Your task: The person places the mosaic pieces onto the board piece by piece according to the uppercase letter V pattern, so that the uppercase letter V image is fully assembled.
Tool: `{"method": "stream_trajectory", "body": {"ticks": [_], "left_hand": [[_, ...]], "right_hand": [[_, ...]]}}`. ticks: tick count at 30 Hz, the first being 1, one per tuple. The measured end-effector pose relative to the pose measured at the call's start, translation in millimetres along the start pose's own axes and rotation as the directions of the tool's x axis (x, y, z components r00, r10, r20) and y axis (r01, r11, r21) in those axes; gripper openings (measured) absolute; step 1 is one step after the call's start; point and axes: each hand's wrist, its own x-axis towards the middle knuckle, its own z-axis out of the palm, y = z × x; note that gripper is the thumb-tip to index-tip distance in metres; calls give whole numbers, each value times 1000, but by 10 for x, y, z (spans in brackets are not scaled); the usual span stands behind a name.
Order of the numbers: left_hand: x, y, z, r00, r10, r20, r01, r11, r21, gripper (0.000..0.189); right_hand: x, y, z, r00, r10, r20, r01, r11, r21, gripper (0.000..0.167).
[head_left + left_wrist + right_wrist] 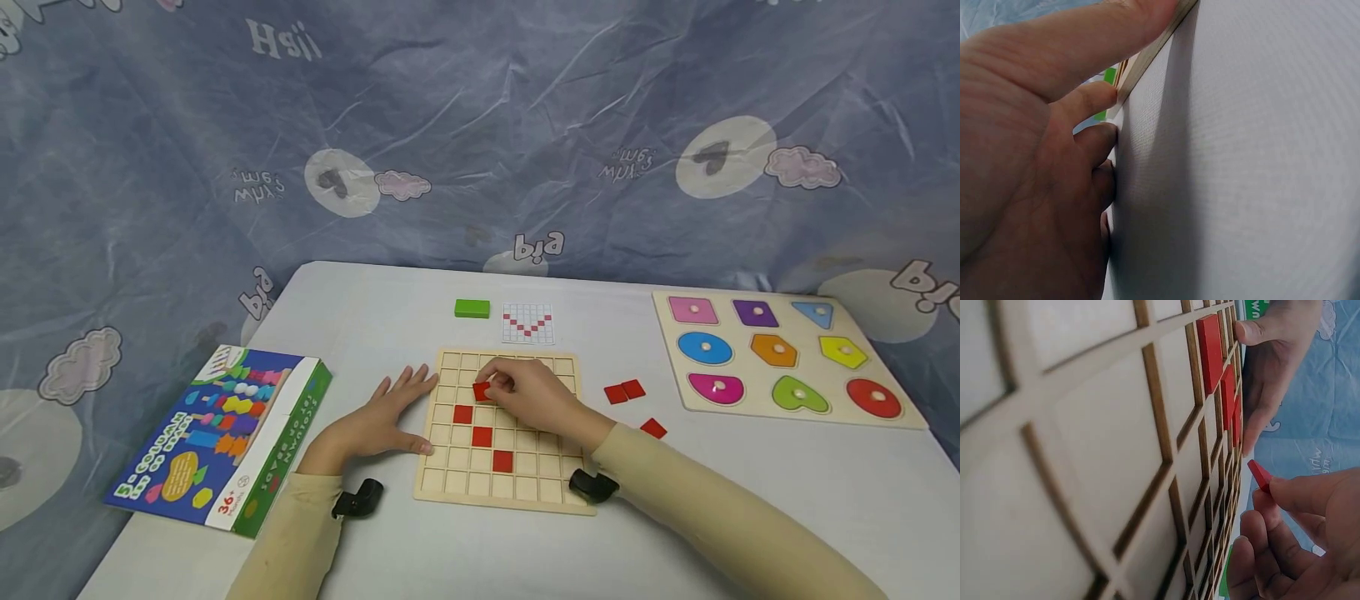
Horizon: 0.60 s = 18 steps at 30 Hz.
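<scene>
A wooden grid board [525, 502] lies on the white table. Three red square tiles sit in its cells in a diagonal: an upper tile [462, 414], a middle tile [482, 436] and a lower tile [502, 461]. Between thumb and fingertips, my right hand [536, 396] pinches another red tile [482, 392] over the board's upper left part; the right wrist view shows this held tile [1259, 475] tilted above the surface. With fingers spread, my left hand [375, 425] rests at the board's left edge, its thumb [1141, 22] touching the rim.
Loose red tiles [617, 394] lie right of the board. Behind it are a green block [472, 309] and a pattern card [528, 335] with a red V. A shape puzzle board [741, 352] stretches along the right side. A toy box [281, 450] occupies the left side.
</scene>
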Motion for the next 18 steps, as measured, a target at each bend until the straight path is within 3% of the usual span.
{"method": "stream_trajectory", "body": {"ticks": [18], "left_hand": [[-5, -12, -2, 1000, 23, -7, -23, 1000, -3, 109]], "right_hand": [[262, -121, 124, 998, 0, 64, 2, 1000, -30, 16]]}}
